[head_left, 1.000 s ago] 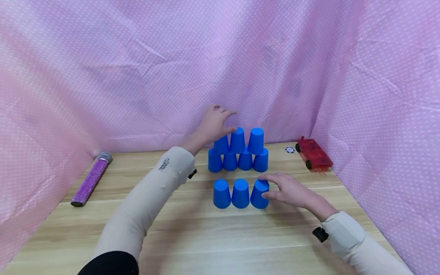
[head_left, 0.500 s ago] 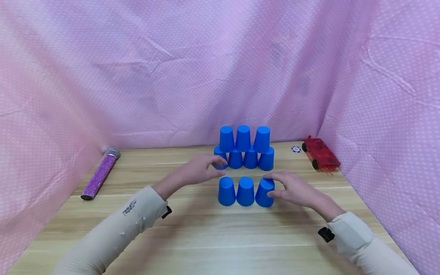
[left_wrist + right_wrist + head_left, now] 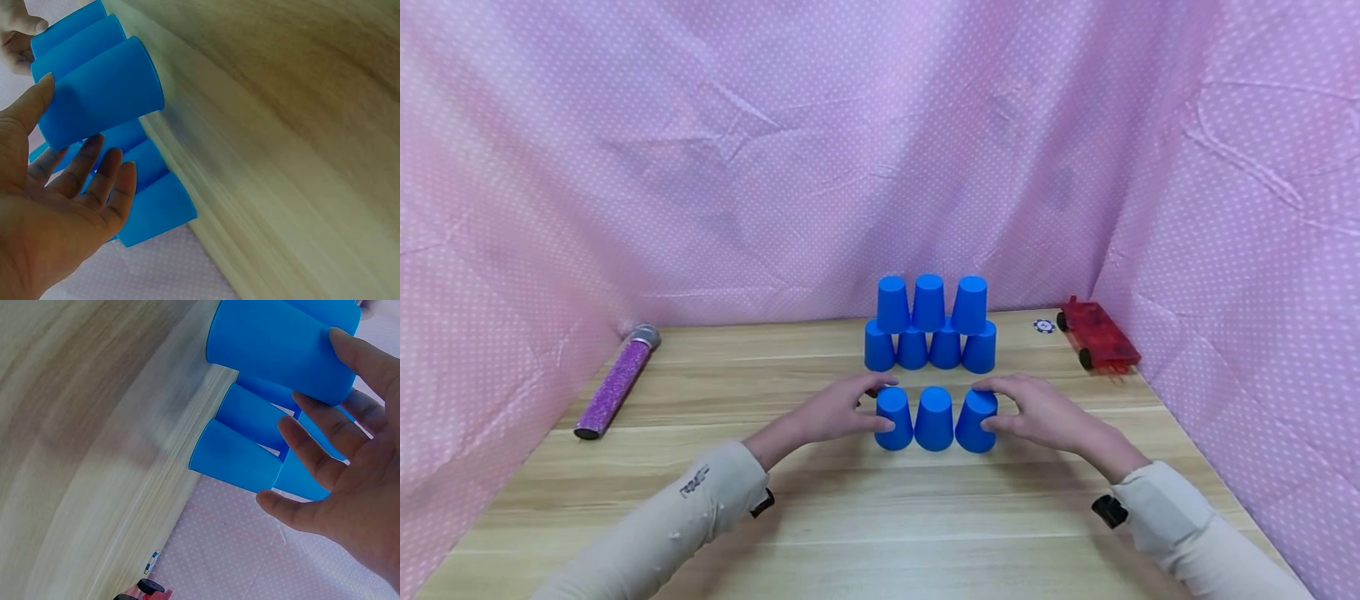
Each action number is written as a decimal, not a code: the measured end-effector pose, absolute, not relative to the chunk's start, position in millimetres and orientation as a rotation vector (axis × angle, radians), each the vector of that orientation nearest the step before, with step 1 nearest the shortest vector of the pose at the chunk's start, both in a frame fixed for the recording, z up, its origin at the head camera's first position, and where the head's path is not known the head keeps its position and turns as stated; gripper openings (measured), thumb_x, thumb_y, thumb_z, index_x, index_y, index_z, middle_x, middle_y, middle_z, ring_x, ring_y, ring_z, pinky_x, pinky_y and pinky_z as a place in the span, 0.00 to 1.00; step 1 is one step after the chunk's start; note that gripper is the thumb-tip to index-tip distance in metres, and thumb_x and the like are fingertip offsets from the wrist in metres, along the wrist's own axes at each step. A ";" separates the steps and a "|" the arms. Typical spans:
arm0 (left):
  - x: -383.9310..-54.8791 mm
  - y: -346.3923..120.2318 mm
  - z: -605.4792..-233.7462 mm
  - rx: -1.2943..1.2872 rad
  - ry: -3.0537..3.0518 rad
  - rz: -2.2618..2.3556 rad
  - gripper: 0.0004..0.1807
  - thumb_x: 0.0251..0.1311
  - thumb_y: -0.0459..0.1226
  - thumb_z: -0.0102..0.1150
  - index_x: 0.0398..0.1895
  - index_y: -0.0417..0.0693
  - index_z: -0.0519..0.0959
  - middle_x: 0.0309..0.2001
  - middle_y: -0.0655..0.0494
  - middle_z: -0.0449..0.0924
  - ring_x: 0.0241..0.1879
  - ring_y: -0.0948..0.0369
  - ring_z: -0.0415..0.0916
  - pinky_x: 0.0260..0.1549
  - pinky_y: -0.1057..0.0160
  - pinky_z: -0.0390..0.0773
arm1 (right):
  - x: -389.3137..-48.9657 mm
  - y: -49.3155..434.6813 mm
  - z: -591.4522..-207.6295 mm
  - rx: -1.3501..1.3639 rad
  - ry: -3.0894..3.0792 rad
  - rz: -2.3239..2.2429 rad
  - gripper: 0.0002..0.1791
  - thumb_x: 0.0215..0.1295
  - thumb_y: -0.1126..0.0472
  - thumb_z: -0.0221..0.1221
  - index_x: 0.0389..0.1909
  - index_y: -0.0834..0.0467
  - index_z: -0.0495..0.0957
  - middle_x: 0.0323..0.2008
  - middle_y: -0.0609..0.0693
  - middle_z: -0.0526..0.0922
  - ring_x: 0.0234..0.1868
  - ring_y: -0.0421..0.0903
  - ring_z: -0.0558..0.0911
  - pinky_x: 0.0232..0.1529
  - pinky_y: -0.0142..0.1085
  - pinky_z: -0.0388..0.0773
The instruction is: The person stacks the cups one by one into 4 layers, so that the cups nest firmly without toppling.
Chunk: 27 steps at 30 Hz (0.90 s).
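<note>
Three upside-down blue cups stand in a front row on the wooden table. My left hand pinches the left cup, thumb on the near side and fingers behind it. In the left wrist view, the thumb touches that blue cup close to its narrow end. At the row's other end, my right hand holds the right cup between thumb and fingers, as the right wrist view also shows. Between them is the middle cup, which neither hand touches.
Behind the front row, several blue cups form a base with three upper cups on top. A purple microphone lies at left. At the right back are a poker chip and a red toy car. Pink dotted cloth encloses the table.
My left hand has come down from the upper cups of the back stack to the left cup of the front row. The right hand has stayed at the right cup.
</note>
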State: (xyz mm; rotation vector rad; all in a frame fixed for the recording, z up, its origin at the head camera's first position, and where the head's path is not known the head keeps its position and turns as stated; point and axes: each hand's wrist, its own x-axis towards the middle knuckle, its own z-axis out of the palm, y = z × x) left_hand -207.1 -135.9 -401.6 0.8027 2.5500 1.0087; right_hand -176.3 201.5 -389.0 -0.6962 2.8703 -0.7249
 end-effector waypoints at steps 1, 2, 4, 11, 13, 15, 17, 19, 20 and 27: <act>-207.5 -135.4 -402.8 0.802 2.550 1.018 0.36 0.60 0.53 0.68 0.71 0.58 0.68 0.61 0.58 0.78 0.63 0.55 0.73 0.60 0.44 0.77 | -176.3 201.4 -388.9 -0.696 2.872 -0.724 0.33 0.63 0.49 0.67 0.68 0.51 0.73 0.63 0.55 0.79 0.65 0.61 0.76 0.61 0.62 0.75; -208.0 -135.0 -404.0 0.802 2.551 1.023 0.35 0.60 0.52 0.68 0.70 0.58 0.69 0.60 0.59 0.78 0.62 0.55 0.74 0.60 0.44 0.77 | -176.2 201.3 -388.9 -0.696 2.873 -0.725 0.32 0.63 0.49 0.67 0.68 0.51 0.73 0.63 0.55 0.79 0.65 0.61 0.76 0.61 0.62 0.75; -208.9 -134.6 -405.9 0.800 2.554 1.030 0.33 0.60 0.52 0.68 0.68 0.60 0.70 0.58 0.60 0.79 0.61 0.57 0.74 0.60 0.46 0.78 | -176.4 201.2 -389.2 -0.699 2.875 -0.724 0.32 0.63 0.49 0.67 0.68 0.51 0.73 0.63 0.55 0.79 0.65 0.61 0.76 0.61 0.62 0.75; -210.0 -133.3 -408.3 0.791 2.551 1.030 0.33 0.60 0.52 0.68 0.68 0.59 0.69 0.58 0.60 0.79 0.61 0.57 0.74 0.59 0.48 0.78 | -176.5 201.0 -390.0 -0.698 2.881 -0.719 0.32 0.63 0.49 0.67 0.67 0.51 0.73 0.62 0.55 0.79 0.65 0.60 0.76 0.60 0.61 0.76; -210.3 -132.7 -409.2 0.786 2.548 1.032 0.33 0.60 0.52 0.68 0.67 0.60 0.70 0.58 0.60 0.79 0.61 0.57 0.74 0.59 0.47 0.78 | -176.4 201.0 -389.9 -0.697 2.878 -0.721 0.32 0.63 0.49 0.68 0.67 0.51 0.73 0.63 0.55 0.79 0.65 0.60 0.76 0.60 0.61 0.76; -210.2 -132.1 -409.8 0.784 2.546 1.036 0.31 0.60 0.52 0.68 0.66 0.61 0.70 0.57 0.60 0.79 0.61 0.57 0.75 0.59 0.47 0.79 | -176.2 200.9 -389.9 -0.698 2.878 -0.719 0.32 0.63 0.49 0.67 0.68 0.51 0.73 0.63 0.55 0.79 0.65 0.60 0.76 0.60 0.61 0.76; -210.1 -131.7 -410.2 0.786 2.543 1.038 0.30 0.60 0.51 0.69 0.64 0.61 0.71 0.57 0.60 0.79 0.61 0.56 0.75 0.59 0.47 0.79 | -176.1 201.2 -390.1 -0.698 2.879 -0.720 0.32 0.63 0.50 0.68 0.68 0.51 0.73 0.63 0.55 0.79 0.65 0.61 0.76 0.60 0.61 0.76; -210.1 -131.4 -410.0 0.785 2.539 1.039 0.29 0.60 0.50 0.69 0.64 0.60 0.71 0.57 0.60 0.79 0.61 0.56 0.75 0.59 0.47 0.79 | -175.8 201.0 -390.3 -0.695 2.879 -0.723 0.32 0.63 0.50 0.68 0.68 0.51 0.73 0.63 0.55 0.79 0.65 0.60 0.76 0.61 0.61 0.75; -210.1 -131.3 -409.6 0.785 2.537 1.039 0.29 0.61 0.50 0.68 0.64 0.60 0.71 0.57 0.59 0.79 0.61 0.55 0.75 0.59 0.47 0.79 | -175.8 200.9 -390.3 -0.699 2.880 -0.723 0.32 0.63 0.50 0.68 0.68 0.51 0.73 0.63 0.55 0.79 0.65 0.60 0.76 0.61 0.61 0.75; -211.2 -130.3 -408.3 0.779 2.539 1.015 0.29 0.61 0.49 0.69 0.63 0.59 0.71 0.58 0.58 0.79 0.62 0.54 0.75 0.59 0.47 0.79 | -175.6 199.6 -390.0 -0.692 2.878 -0.734 0.32 0.63 0.50 0.67 0.68 0.51 0.73 0.62 0.56 0.79 0.65 0.61 0.76 0.60 0.62 0.75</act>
